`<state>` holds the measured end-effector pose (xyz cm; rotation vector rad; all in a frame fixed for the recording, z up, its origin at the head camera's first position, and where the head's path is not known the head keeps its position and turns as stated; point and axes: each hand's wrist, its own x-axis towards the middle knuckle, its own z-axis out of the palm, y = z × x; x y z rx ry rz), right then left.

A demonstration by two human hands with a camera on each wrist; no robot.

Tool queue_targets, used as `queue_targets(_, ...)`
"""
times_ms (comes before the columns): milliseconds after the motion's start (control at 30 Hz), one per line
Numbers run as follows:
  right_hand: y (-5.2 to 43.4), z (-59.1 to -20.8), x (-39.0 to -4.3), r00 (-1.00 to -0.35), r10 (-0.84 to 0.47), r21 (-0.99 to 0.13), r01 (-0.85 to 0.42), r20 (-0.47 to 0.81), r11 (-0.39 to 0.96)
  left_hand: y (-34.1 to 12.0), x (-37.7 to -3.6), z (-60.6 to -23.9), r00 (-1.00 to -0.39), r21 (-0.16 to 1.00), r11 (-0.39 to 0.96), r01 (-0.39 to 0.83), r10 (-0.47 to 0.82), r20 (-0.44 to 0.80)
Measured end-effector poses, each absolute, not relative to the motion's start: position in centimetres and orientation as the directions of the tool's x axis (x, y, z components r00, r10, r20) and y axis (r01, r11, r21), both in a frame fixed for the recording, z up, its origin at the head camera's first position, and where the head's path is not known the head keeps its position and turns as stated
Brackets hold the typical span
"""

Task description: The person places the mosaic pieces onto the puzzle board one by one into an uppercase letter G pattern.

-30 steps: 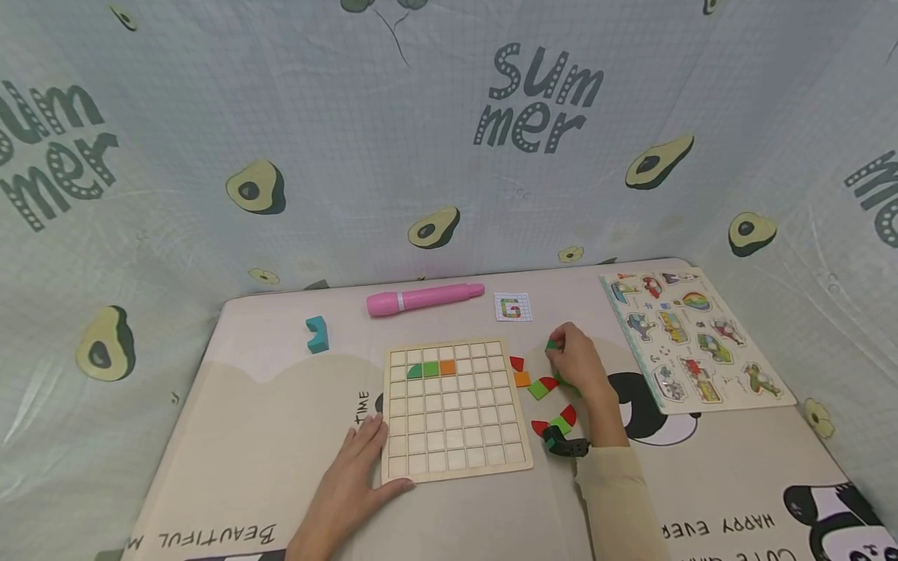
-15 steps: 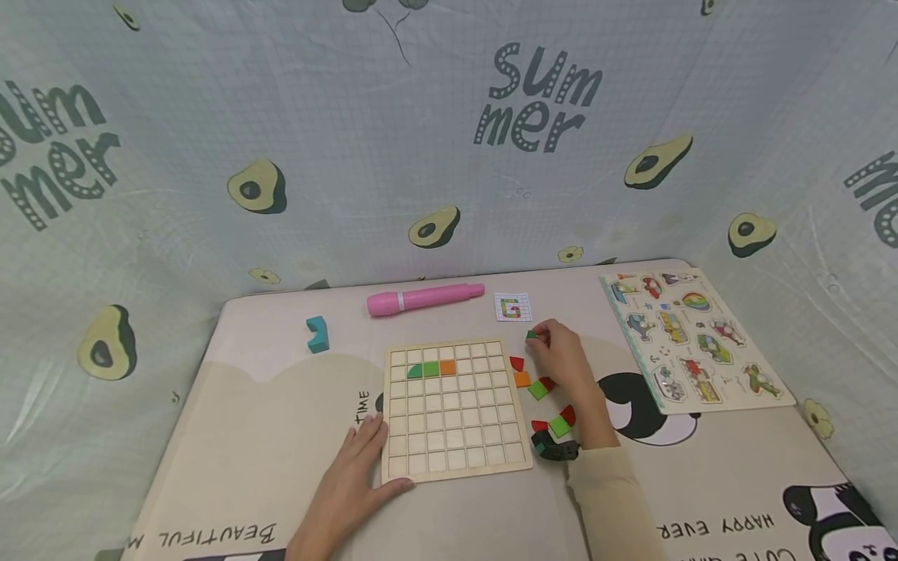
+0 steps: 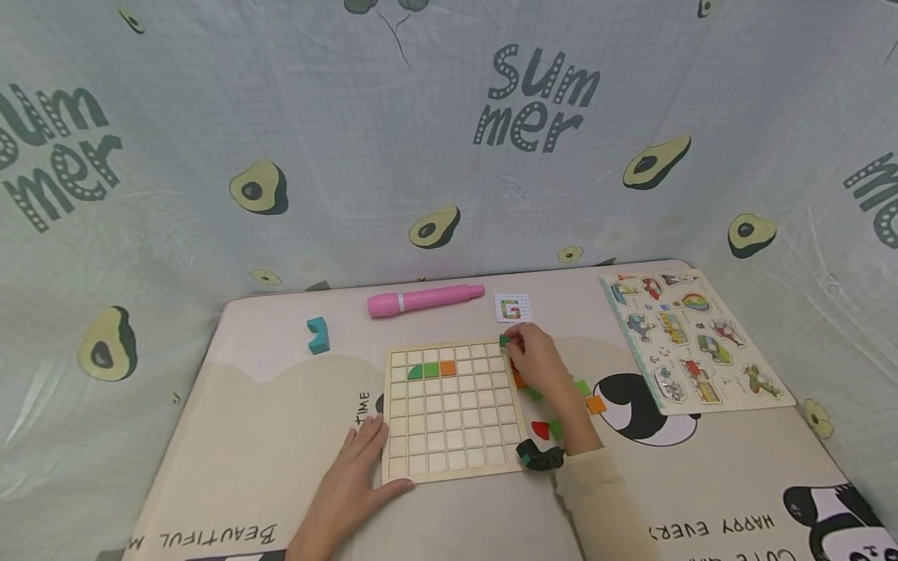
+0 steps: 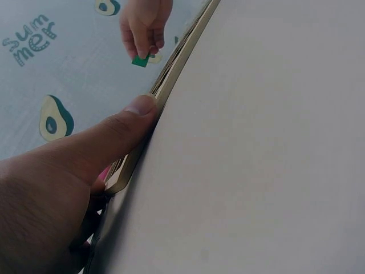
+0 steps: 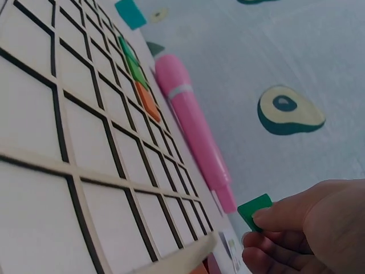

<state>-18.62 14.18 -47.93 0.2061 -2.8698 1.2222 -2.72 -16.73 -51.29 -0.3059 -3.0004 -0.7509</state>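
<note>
My right hand (image 3: pixel 536 360) pinches a small green tile (image 3: pixel 503 340) between thumb and fingertips, just above the far right corner of the wooden grid board (image 3: pixel 454 421). In the right wrist view the green tile (image 5: pixel 255 211) is tilted and apart from the board. A green rounded tile (image 3: pixel 415 372), a green square tile (image 3: pixel 431 369) and an orange square tile (image 3: pixel 447 368) sit side by side in the board's second row. My left hand (image 3: pixel 354 471) rests at the board's near left corner, fingers along the left side; in the left wrist view its thumb (image 4: pixel 128 123) touches the edge.
Loose red (image 3: pixel 539 430), orange (image 3: pixel 596 404) and green tiles (image 3: pixel 582 387) lie right of the board, partly hidden by the right arm. Behind stand a pattern card (image 3: pixel 512 308), a pink tube (image 3: pixel 426 300) and a teal block (image 3: pixel 318 335). A picture puzzle (image 3: pixel 694 343) lies far right.
My right hand has moved left with the green tile, from above the loose tiles to the board's far right corner. The left hand has stayed where it was.
</note>
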Motion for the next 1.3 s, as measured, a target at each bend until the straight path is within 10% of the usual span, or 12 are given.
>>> queue_targets(1300, 9.1, -49.6, -16.8, -0.955, -0.285, -0.597, -0.279, 0.088, 0.752, -16.6, -2.8, -51.2, -0.981, 0.458, 0.868, 0.192, 0.182, 0.067)
